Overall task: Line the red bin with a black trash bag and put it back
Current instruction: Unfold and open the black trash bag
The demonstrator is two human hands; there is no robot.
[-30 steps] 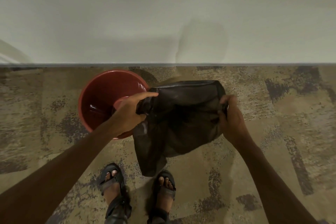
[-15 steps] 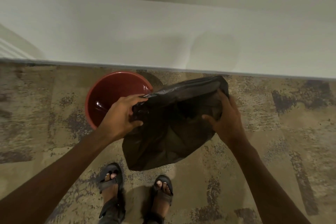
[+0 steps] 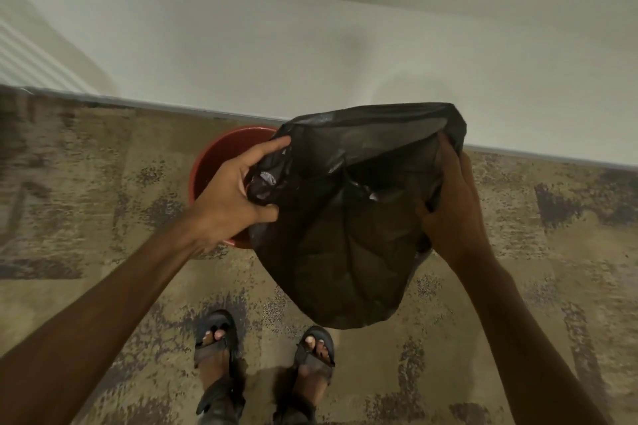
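black trash bag (image 3: 348, 217) held up in both hands above the patterned carpet (image 3: 86, 183), its mouth turned toward the wall (image 3: 310, 45). compared with a second ago, the bag is lifted higher and puffed out: the sheet that hung flat and limp now forms a rounded pouch, and its upper hem rises in front of the baseboard (image 3: 552, 157). the left hand (image 3: 234, 197) has its fingers (image 3: 272, 145) curled around a bunched fold at the bag's left edge; the right hand (image 3: 448, 214) pinches the right edge, thumb in front, its other fingers hidden behind the plastic. the red bin (image 3: 221, 162) stands on the carpet against the wall, to the left of the bag and now largely covered by the left hand and the plastic; no bag is inside it. judged stage: the bag is opened and ready, and lowering it into the bin, folding the hem over the rim and returning the bin are not yet done. the person's sandals (image 3: 214, 345) appear at the carpet's near edge.
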